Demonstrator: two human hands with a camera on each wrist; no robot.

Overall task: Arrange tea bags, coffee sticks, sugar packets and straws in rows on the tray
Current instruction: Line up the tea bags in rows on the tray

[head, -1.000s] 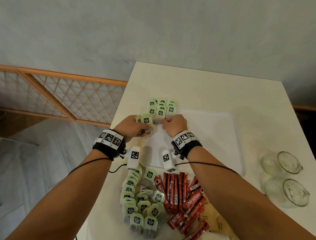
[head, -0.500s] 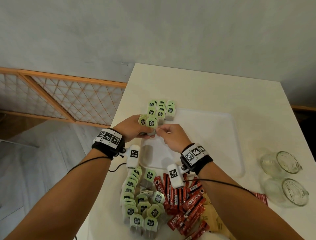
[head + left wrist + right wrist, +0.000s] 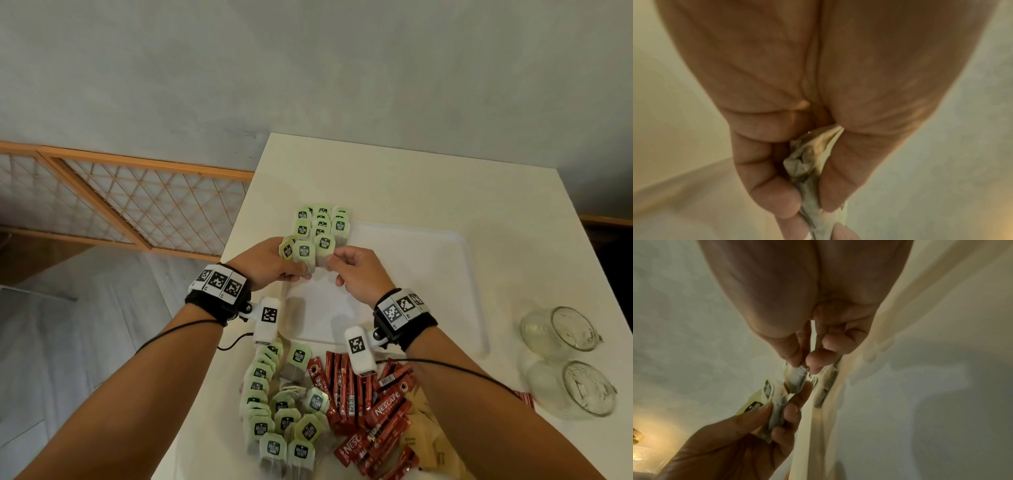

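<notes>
The left hand grips several tea bags (green tags up); the right hand pinches one above the tray.

Pale green tea bags with dark logos, red coffee sticks, white tray

The head view looks steeply down from above onto the white bench and tray, with both forearms reaching forward. Each wrist view sits tight under its palm, facing along the fingers, very close and blurred. All three share the tea bags pinched between the two hands.
</notes>
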